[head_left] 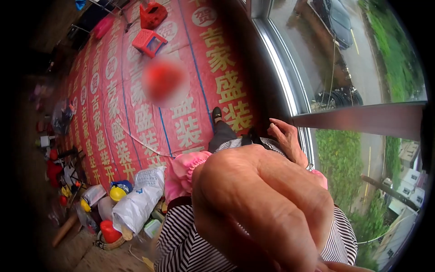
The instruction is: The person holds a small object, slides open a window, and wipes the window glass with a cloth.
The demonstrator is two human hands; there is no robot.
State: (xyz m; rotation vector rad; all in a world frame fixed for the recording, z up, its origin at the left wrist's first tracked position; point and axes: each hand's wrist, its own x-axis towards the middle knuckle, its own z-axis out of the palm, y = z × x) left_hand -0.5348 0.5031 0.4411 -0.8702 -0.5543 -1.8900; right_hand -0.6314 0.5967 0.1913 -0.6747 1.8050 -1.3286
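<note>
My left hand is very close to the camera and fills the lower middle of the view. Its back and thick, bent fingers show, and the fingertips run out at the bottom edge. Whether it holds anything is hidden. A pink gathered cuff circles its wrist. Beyond it, my right hand is beside the metal window frame, fingers loosely bent and apart, with nothing visible in them. Black-and-white striped clothing covers my body, and a dark shoe stands on the red printed sheet.
A red plastic stool and a red container stand farther off. At left are a white sack, a yellow-and-blue item, a red jar-like object and assorted clutter. Window glass at right shows a road and a dark car. A red blur obscures part of the floor.
</note>
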